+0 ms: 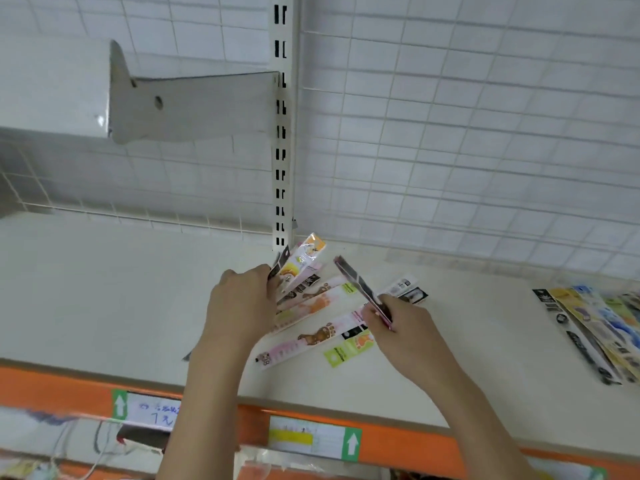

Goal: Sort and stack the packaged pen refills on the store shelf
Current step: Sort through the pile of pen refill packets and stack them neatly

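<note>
Sorting is the step judged to be in hand: a fanned bunch of packets (298, 271) is gripped upright in the left hand (242, 303), the grip curled round their lower ends, while a single dark packet (360, 289) is pinched edge-on by the right hand (401, 327) just beside the fan. More pink packets (311, 336) are left lying loose on the shelf (104, 289) beneath and between the hands, with a green-ended one (348, 349) nearest the orange front rail (398, 441). A separate row of dark and yellow packets (588, 327) is laid out well apart at the right. The next move is judged to call for the dark packet to be matched with its own kind, whether into the held bunch or aside cannot be told, and for the loose pink ones to be gathered and squared up.
</note>
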Motion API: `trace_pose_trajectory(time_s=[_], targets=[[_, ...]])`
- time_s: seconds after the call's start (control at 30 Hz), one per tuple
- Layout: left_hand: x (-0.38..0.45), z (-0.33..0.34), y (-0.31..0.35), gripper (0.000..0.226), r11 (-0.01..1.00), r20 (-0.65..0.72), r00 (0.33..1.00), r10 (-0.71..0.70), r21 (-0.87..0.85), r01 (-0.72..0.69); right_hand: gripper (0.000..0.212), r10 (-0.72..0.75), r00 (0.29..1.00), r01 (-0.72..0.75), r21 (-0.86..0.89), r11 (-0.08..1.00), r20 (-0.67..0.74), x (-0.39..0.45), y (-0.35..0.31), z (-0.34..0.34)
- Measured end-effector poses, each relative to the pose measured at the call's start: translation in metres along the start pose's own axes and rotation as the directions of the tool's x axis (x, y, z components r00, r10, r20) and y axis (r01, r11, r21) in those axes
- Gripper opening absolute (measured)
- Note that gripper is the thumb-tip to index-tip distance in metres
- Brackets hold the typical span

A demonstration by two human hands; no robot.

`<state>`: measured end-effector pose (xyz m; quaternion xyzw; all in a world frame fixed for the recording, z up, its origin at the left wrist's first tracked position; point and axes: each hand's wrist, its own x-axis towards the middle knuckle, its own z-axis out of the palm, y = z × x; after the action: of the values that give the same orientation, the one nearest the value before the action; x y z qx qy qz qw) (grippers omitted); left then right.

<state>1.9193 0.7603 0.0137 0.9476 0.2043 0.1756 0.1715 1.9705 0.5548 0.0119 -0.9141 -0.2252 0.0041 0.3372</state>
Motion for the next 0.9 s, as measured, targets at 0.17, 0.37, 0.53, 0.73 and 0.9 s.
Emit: trace_pose_trajectory(time_s=[0.17, 0.37, 0.53, 0.73, 0.9], targets=[[-0.008, -0.008, -0.018, 0.024, 0.993, -0.017, 0.995, -0.098, -0.069, 0.097, 0.021, -0.055, 0.99, 0.061, -0.041, 0.997, 0.127, 0.011, -0.018, 0.03], [-0.015, -0.015, -0.031, 0.024, 0.959, -0.101, 0.97, -0.222, -0.202, 0.198, 0.038, 0.026, 0.971, 0.025, -0.211, 0.977, 0.237, 0.019, -0.031, 0.055], [-0.016, -0.017, -0.034, 0.036, 0.94, -0.093, 0.962, -0.256, -0.256, 0.225, 0.023, 0.092, 0.967, -0.049, -0.181, 0.982, 0.237, 0.027, -0.03, 0.054], [-0.014, -0.011, -0.024, 0.038, 0.946, -0.037, 0.974, -0.223, -0.25, 0.207, 0.01, 0.171, 0.973, -0.177, 0.027, 0.984, 0.155, 0.028, -0.021, 0.031], [-0.007, 0.001, -0.005, 0.033, 0.949, 0.084, 0.977, -0.194, -0.234, 0.209, 0.019, 0.211, 0.976, -0.202, 0.163, 0.966, -0.044, 0.02, -0.008, -0.01]])
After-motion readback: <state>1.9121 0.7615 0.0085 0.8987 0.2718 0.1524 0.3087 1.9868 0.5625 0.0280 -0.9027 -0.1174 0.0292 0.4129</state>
